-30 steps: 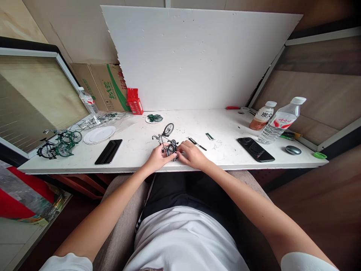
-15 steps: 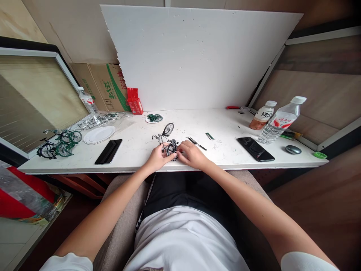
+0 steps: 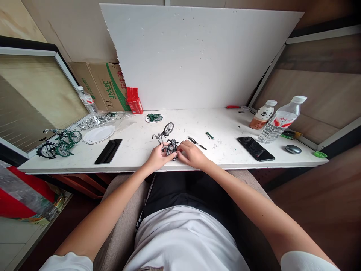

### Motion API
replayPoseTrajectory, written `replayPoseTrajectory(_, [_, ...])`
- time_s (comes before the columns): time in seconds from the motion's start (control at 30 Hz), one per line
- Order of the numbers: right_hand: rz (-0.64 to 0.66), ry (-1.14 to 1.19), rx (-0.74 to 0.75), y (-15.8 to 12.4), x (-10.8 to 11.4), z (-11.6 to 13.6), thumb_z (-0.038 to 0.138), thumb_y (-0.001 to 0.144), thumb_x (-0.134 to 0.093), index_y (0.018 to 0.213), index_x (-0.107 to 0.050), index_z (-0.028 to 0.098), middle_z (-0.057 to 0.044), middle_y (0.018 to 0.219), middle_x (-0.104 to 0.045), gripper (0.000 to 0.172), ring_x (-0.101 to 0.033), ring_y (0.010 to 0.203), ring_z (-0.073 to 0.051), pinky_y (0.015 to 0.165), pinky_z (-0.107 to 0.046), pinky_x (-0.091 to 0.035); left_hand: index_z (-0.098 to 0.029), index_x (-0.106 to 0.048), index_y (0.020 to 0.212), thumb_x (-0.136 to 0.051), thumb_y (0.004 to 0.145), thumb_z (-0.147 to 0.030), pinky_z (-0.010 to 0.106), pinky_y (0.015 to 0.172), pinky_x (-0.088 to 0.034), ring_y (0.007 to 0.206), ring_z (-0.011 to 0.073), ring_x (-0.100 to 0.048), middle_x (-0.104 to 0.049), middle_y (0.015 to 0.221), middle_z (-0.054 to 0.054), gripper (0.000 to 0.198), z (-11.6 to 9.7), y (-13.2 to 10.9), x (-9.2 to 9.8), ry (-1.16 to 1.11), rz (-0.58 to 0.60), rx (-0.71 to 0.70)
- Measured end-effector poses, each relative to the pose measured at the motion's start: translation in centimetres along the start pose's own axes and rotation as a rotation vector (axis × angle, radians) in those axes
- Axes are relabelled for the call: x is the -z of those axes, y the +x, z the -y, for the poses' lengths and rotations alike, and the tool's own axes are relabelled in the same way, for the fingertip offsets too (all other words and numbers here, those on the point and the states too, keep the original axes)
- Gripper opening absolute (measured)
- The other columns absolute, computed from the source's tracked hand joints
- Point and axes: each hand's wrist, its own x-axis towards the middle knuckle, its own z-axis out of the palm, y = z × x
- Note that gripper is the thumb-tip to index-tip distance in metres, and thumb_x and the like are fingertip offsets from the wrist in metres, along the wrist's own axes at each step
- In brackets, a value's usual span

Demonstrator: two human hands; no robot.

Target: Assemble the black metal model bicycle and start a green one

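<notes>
A small black model bicycle (image 3: 167, 138) stands on the white table (image 3: 225, 156) near its front edge, front wheel pointing away from me. My left hand (image 3: 158, 157) grips the bicycle's rear part from the left, fingers curled around it. From the right, my right hand (image 3: 192, 153) pinches at the rear wheel. A thin black tool (image 3: 197, 143) lies just beyond my right hand, with a small green part (image 3: 209, 136) farther back.
Green model bicycles (image 3: 58, 143) stand at the left end beside white plates (image 3: 99, 134) and a black box (image 3: 108, 151). On the right are a phone (image 3: 255, 148), two bottles (image 3: 279, 119) and a mouse (image 3: 293, 149). A white foam board (image 3: 197, 56) leans behind.
</notes>
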Motion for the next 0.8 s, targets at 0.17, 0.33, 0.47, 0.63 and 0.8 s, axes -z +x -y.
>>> replayPoseTrajectory(0.17, [0.003,0.0,0.002,0.1,0.1,0.01,0.025,0.106,-0.054,0.097,-0.06,0.022,-0.008,0.093,-0.064,0.011,-0.057,0.088,-0.025,0.08,-0.039,-0.05,-0.015,-0.065,0.121,-0.091,0.08,-0.043,0.039,0.095,-0.063,0.097,0.0239,-0.078,-0.08,0.112,0.012,0.056,0.15,0.0,-0.01,-0.001,0.001,-0.003])
replayPoseTrajectory(0.33, [0.006,0.004,-0.001,0.13,0.11,0.09,0.024,0.106,-0.055,0.097,-0.06,0.023,-0.008,0.093,-0.064,0.011,-0.058,0.087,-0.025,0.079,-0.039,-0.049,-0.016,-0.065,0.121,-0.09,0.081,-0.043,0.039,0.095,-0.063,0.096,0.0234,-0.078,-0.08,0.112,0.012,0.054,0.04,-0.03,-0.01,0.003,0.005,-0.012])
replayPoseTrajectory(0.47, [0.007,0.001,-0.007,0.09,0.07,0.08,0.024,0.106,-0.055,0.097,-0.06,0.022,-0.008,0.092,-0.063,0.011,-0.057,0.086,-0.025,0.079,-0.038,-0.049,-0.015,-0.065,0.121,-0.09,0.082,-0.043,0.038,0.091,-0.063,0.094,0.023,-0.077,-0.08,0.111,0.012,0.054,0.04,-0.02,0.02,0.019,0.001,-0.005])
replayPoseTrajectory(0.63, [0.01,0.01,-0.011,0.07,0.04,0.04,0.026,0.107,-0.054,0.097,-0.061,0.022,-0.008,0.092,-0.063,0.012,-0.057,0.085,-0.024,0.078,-0.037,-0.048,-0.015,-0.065,0.122,-0.09,0.081,-0.044,0.037,0.091,-0.063,0.094,0.0227,-0.077,-0.08,0.111,0.011,0.056,0.13,-0.01,0.01,0.016,0.003,-0.003])
replayPoseTrajectory(0.8, [0.023,0.014,-0.018,0.07,0.07,0.06,0.027,0.107,-0.053,0.097,-0.06,0.022,-0.007,0.092,-0.062,0.014,-0.056,0.083,-0.023,0.076,-0.036,-0.047,-0.016,-0.064,0.122,-0.09,0.081,-0.044,0.039,0.094,-0.063,0.095,0.0234,-0.077,-0.08,0.112,0.012,0.056,0.13,-0.02,-0.05,0.006,-0.002,0.0])
